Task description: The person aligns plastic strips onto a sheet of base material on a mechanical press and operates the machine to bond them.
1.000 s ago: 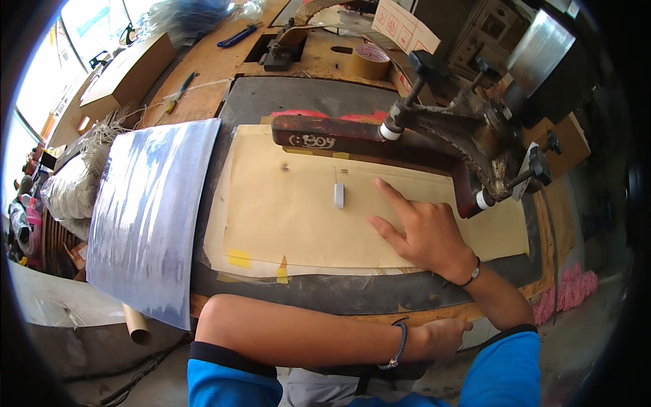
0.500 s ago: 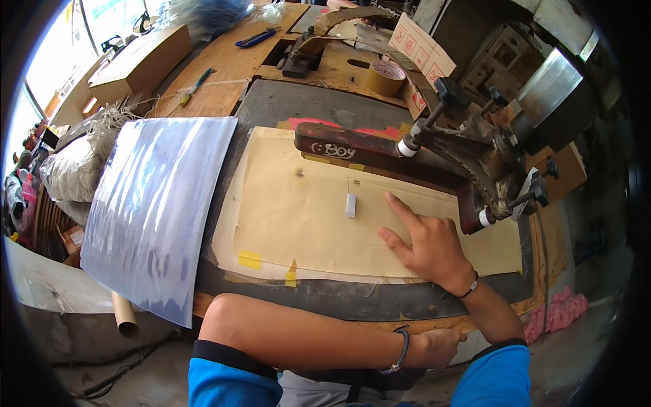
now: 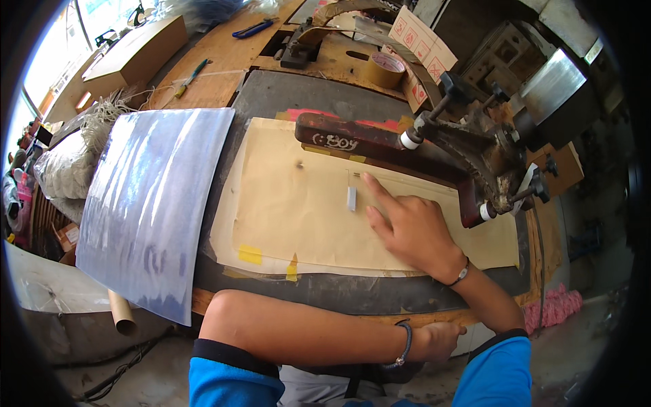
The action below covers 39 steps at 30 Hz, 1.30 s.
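Note:
My right hand [image 3: 422, 229] is over the tan paper sheet [image 3: 285, 224], its index finger stretched out and its thumb apart, holding nothing. The index fingertip is beside some short dark marks at the corner of thin drawn lines. Just left of the thumb lies a small pale block [image 3: 351, 199]. Across my front reaches my left forearm, and my left hand [image 3: 439, 341] is closed at the table's near edge. Whatever its fingers may hold is hidden. Beyond the right hand, a dark red bar [image 3: 380, 150] of a press or clamp spans the paper's far side.
Glossy clear plastic sheets [image 3: 154, 210] hang over the table's left edge. To the right rises the machine's metal bracket [image 3: 498, 152] with black knobs. Farther back are a tape roll [image 3: 386, 70], a blue cutter [image 3: 253, 28], a screwdriver [image 3: 192, 78] and a cardboard box [image 3: 135, 57].
My right hand has slid left and slightly away from me, bringing the index fingertip close to the dark marks. My left hand stays closed in about the same place.

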Motion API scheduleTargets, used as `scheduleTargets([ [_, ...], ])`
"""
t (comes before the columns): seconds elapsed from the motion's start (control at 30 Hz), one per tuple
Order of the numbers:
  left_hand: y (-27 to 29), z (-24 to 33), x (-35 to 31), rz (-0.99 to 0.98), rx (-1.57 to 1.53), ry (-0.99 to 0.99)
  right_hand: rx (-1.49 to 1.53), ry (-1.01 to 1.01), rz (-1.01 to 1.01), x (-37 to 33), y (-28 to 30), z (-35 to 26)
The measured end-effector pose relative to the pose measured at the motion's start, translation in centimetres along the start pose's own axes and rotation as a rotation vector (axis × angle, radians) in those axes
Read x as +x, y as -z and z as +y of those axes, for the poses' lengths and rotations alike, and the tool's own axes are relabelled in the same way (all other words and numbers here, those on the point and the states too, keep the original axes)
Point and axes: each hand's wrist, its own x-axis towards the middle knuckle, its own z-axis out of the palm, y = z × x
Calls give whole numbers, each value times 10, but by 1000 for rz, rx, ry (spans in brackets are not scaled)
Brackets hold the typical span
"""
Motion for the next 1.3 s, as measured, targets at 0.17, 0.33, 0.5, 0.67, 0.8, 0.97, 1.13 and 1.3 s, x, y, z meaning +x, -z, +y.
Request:
scheduleTargets([
  [0.17, -1, 4, -3, 28, -14, 60, 3, 6, 23, 14, -6, -9],
  [0.33, -3, 4, 5, 22, -7, 0, 31, 107, 207, 6, -17, -3],
  [0.5, -13, 14, 12, 91, -61, 112, 40, 26, 38, 11, -4, -8],
  [0.67, 3, 6, 0, -4, -17, 25, 34, 65, 110, 5, -13, -4],
  [0.8, 5, 5, -4, 1, 1, 43, 36, 20, 34, 9, -8, -5],
  [0.97, 3, 7, 0, -11, -14, 28, 4, 45, 86, 2, -11, -8],
  [1.13, 2, 7, 0, -5, -27, 13, -10, 12, 5, 8, -6, -3],
  [1.3, 7, 4, -1, -42, -41, -2, -36, 11, -27, 6, -4, -2],
])
